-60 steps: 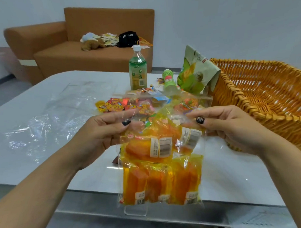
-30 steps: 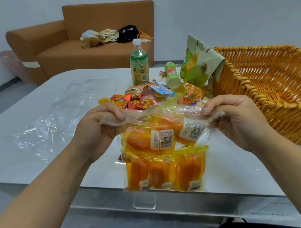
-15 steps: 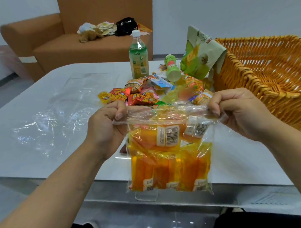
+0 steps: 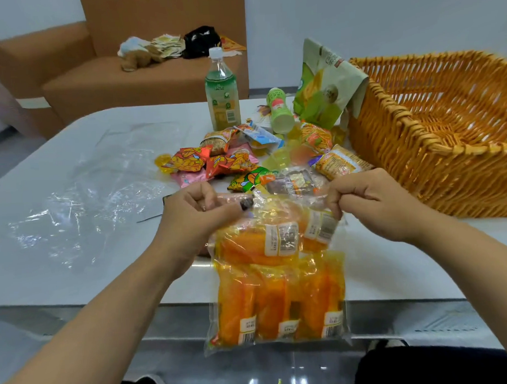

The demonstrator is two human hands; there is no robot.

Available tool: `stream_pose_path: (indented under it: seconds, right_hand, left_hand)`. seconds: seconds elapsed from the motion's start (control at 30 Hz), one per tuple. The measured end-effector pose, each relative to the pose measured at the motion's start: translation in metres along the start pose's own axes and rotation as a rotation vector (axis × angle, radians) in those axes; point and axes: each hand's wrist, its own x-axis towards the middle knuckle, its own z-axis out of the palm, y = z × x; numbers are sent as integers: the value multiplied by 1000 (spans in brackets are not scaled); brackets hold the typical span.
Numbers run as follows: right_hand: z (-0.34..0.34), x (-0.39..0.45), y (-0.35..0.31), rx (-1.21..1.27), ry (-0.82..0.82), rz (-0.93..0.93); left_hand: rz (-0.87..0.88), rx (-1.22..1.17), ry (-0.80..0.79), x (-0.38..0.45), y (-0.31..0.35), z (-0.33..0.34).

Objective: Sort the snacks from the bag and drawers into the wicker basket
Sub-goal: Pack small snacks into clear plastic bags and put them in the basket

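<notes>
A clear plastic bag (image 4: 278, 291) full of orange-yellow snack packs with barcode labels hangs over the table's front edge. My left hand (image 4: 195, 219) pinches its top left corner and my right hand (image 4: 367, 205) grips its top right corner. Beyond my hands lies a pile of small snack packets (image 4: 234, 161) in red, pink, blue and yellow wrappers. The orange wicker basket (image 4: 411, 123) stands at the right and looks empty inside. A green snack pouch (image 4: 326, 91) leans against the basket's left wall.
A green drink bottle (image 4: 222, 92) stands upright behind the pile, and a small green bottle (image 4: 279, 110) lies tipped beside it. An empty clear plastic sheet (image 4: 88, 183) is spread on the white table (image 4: 62, 270) at left. A brown sofa (image 4: 113, 73) with clutter stands behind.
My hands have moved closer together at the bag's top, bunching the plastic that was stretched flat between them. The bag hangs a little lower and nearer to me.
</notes>
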Motion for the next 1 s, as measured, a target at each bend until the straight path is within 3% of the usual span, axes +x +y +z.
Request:
stream_pose_path:
  seconds: [0.13, 0.4, 0.6, 0.73, 0.87, 1.0]
  right_hand:
    - [-8, -5, 3, 11, -105, 161]
    - [19, -3, -41, -525, 99, 95]
    - [63, 0, -43, -611, -69, 244]
    - [74, 3, -28, -542, -153, 331]
    - [80, 3, -20, -444, -118, 320]
    - [70, 3, -20, -500, -70, 241]
  left_hand:
    - [13, 87, -105, -7, 3, 2]
    - [80, 83, -157, -14, 16, 19]
    - [70, 83, -156, -14, 9, 19]
    - [-64, 80, -148, -16, -2, 17]
    - [-270, 58, -140, -14, -8, 15]
    - [-478, 50, -233, -20, -5, 16]
